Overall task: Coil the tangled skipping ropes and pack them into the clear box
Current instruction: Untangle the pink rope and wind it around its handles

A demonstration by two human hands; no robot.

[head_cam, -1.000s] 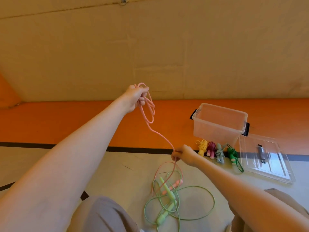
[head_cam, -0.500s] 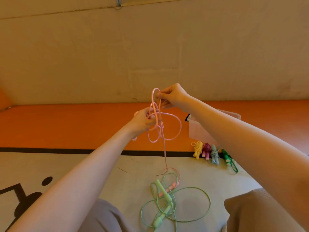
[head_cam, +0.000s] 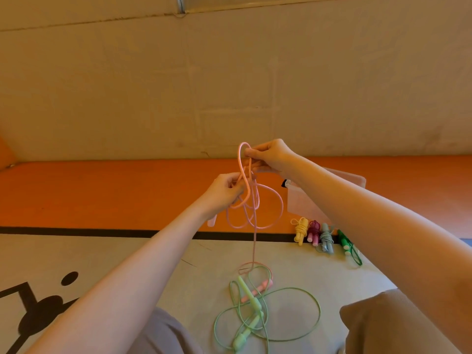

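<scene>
- Head view: a person sat on the floor, both bare forearms reaching forward, knees at the lower corners.
- The left hand [head_cam: 224, 191] was raised in front of the body, its fingers curled round a bunch of loops of the pink skipping rope [head_cam: 255, 213].
- The right hand [head_cam: 268, 157] was a little higher and just beside the left, thumb and fingers pinching the top of a loop of the same rope.
- Several pink loops hung below the two hands; a single strand dropped straight down to the floor.
- That strand ended in a small curl on the floor, with one pink handle [head_cam: 258, 290] lying there. A pale pink end [head_cam: 212, 221] showed below the left wrist.
- A light green skipping rope [head_cam: 293, 328] lay uncoiled on the beige floor mat [head_cam: 127, 259] between the knees, its loops spread wide and crossing the pink handle.
- The clear box [head_cam: 296, 203] stood on the orange strip [head_cam: 102, 192] at the right, mostly hidden behind the right forearm.
- Just in front of the box, four coiled ropes lay in a row: yellow bundle [head_cam: 301, 229], dark pink bundle [head_cam: 314, 232], grey bundle [head_cam: 326, 237], dark green bundle [head_cam: 346, 245].
- A beige wall [head_cam: 229, 85] filled the upper half.
</scene>
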